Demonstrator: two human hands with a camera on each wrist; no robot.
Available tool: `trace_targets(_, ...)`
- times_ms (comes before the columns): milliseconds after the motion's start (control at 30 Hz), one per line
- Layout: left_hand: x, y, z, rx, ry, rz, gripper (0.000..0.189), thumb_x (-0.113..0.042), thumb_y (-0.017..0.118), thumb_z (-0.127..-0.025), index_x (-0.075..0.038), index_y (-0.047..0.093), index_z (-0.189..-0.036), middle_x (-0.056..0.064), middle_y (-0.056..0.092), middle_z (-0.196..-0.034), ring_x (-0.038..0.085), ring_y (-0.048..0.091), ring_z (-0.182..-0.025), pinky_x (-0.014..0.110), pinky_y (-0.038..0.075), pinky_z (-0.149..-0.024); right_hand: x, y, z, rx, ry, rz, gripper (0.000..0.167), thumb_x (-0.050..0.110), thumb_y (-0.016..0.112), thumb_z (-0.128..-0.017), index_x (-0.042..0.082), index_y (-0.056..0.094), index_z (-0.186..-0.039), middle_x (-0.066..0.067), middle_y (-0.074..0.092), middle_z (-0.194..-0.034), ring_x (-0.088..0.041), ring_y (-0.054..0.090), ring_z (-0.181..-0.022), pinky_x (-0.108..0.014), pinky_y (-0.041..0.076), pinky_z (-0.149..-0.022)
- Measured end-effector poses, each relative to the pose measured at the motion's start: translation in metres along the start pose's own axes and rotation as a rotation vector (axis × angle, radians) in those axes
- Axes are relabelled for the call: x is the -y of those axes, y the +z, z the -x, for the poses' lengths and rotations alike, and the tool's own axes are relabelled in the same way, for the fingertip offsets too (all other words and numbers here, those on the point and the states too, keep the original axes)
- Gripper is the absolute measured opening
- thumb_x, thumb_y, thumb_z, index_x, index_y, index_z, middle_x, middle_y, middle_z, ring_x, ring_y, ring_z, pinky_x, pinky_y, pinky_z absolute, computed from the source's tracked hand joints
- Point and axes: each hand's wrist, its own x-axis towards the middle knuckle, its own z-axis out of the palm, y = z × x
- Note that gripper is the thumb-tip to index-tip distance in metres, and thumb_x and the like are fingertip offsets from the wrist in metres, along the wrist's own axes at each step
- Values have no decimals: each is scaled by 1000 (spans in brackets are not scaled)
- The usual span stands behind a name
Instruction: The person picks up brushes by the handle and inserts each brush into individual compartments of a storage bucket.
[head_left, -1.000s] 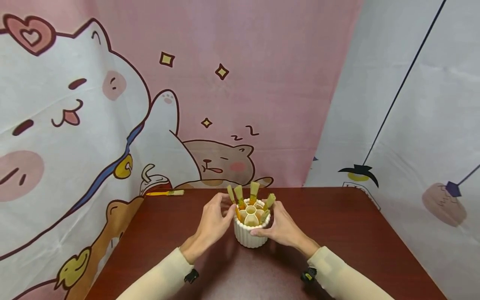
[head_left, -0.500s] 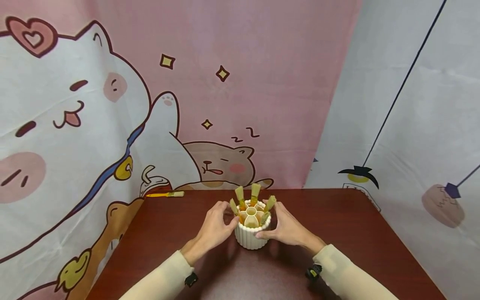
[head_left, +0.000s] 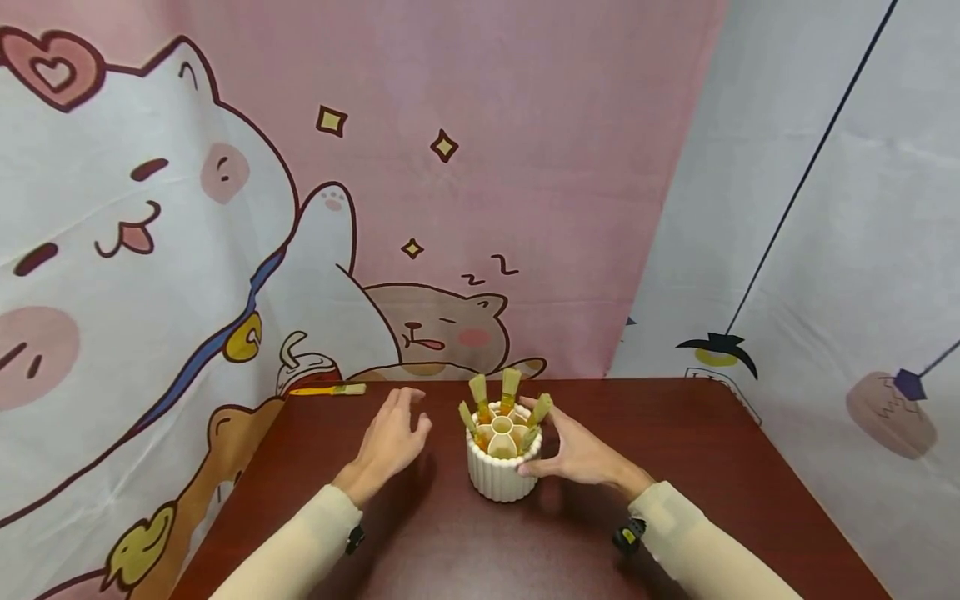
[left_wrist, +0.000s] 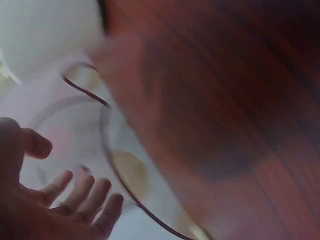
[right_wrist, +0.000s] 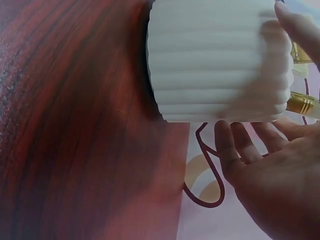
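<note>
A white ribbed brush holder [head_left: 503, 473] stands upright on the table, its top divided into petal-shaped compartments. Several brushes [head_left: 511, 387] lean in it, bristles up. My right hand [head_left: 585, 450] holds the holder from the right side, thumb at the front and fingers behind; the right wrist view shows this hand [right_wrist: 280, 170] against the ribbed wall [right_wrist: 215, 60]. To the left of the holder, my left hand [head_left: 386, 442] is in the air with its fingers loosely extended and nothing in it. A flat brush with a yellow handle [head_left: 318, 391] lies beyond it, at the table's far left edge.
The dark red-brown table [head_left: 675, 492] ends at a pink cartoon-printed cloth [head_left: 562, 208] behind. A white printed cloth [head_left: 840, 275] hangs along the right side. The table's back edge runs behind the holder.
My left hand has let go of the holder's left side and moved left, away from it. The right hand keeps its hold, and the holder stays nearly in place.
</note>
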Motion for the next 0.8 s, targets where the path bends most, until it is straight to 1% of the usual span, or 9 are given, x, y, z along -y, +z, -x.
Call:
trace_targets(67, 24, -1, -9, 9, -40, -79, 49, -24, 72, -111, -3, 62, -155, 24, 67, -150, 37, 71, -114, 57, 64, -99, -2, 0, 0, 2, 0, -2, 118, 44, 102, -91, 18, 33, -184, -14, 55, -177, -32, 67, -149, -66, 51, -126)
trace_targets(100, 35, -3, -13, 21, -62, -114, 52, -25, 71, -112, -1, 60, -157, 28, 64, -153, 43, 70, -120, 62, 63, -102, -3, 1, 0, 1, 0, 0, 118, 44, 102, -92, 18, 33, -184, -14, 56, -176, -33, 67, -149, -66, 51, -126)
trace_targets(167, 57, -6, -20, 49, -108, -181, 58, -25, 70, -112, 3, 55, -161, 34, 58, -158, 53, 62, -138, 72, 58, -109, -4, 2, 1, -9, 13, 7, 119, 47, 102, -90, 21, 34, -184, -14, 53, -179, -37, 61, -157, -71, 47, -129)
trace_targets(233, 74, -9, -25, 80, -157, -222, 65, -25, 70, -112, 6, 50, -165, 38, 50, -166, 58, 55, -147, 78, 54, -112, -6, 4, 1, -20, 15, 13, 119, 49, 102, -89, 23, 35, -183, -15, 51, -180, -40, 57, -161, -75, 44, -130)
trace_targets(333, 92, -14, -33, 125, -216, -245, 73, -24, 70, -111, 7, 43, -170, 41, 38, -175, 64, 44, -156, 84, 48, -117, -6, 5, 0, -39, 9, 23, 118, 50, 103, -88, 22, 37, -183, -14, 47, -183, -42, 51, -166, -78, 41, -131)
trace_targets(500, 113, -24, -44, 213, -292, -246, 81, -23, 63, -112, 9, 28, -177, 38, 16, -189, 67, 23, -171, 89, 33, -129, -4, 6, 1, -63, -3, 43, 118, 50, 103, -88, 14, 39, -181, -12, 47, -184, -38, 56, -161, -73, 46, -129)
trace_targets(567, 119, -27, -47, 248, -319, -250, 83, -23, 60, -114, 10, 21, -179, 37, 11, -191, 66, 17, -173, 89, 28, -132, -2, 7, 2, -71, -1, 46, 117, 50, 103, -88, 13, 41, -180, -12, 46, -184, -35, 58, -157, -69, 48, -128)
trace_targets(667, 126, -30, -48, 292, -342, -264, 83, -24, 58, -116, 11, 18, -179, 38, 14, -190, 66, 18, -173, 89, 26, -133, -3, 8, 4, -84, 6, 61, 116, 51, 103, -87, 13, 43, -179, -12, 47, -182, -29, 62, -148, -64, 51, -126)
trace_targets(800, 134, -29, -47, 320, -342, -306, 80, -24, 57, -117, 14, 22, -177, 44, 27, -182, 68, 31, -166, 88, 33, -130, -3, 10, 7, -103, 9, 79, 116, 52, 104, -86, 14, 45, -178, -11, 53, -173, -23, 64, -140, -58, 54, -122)
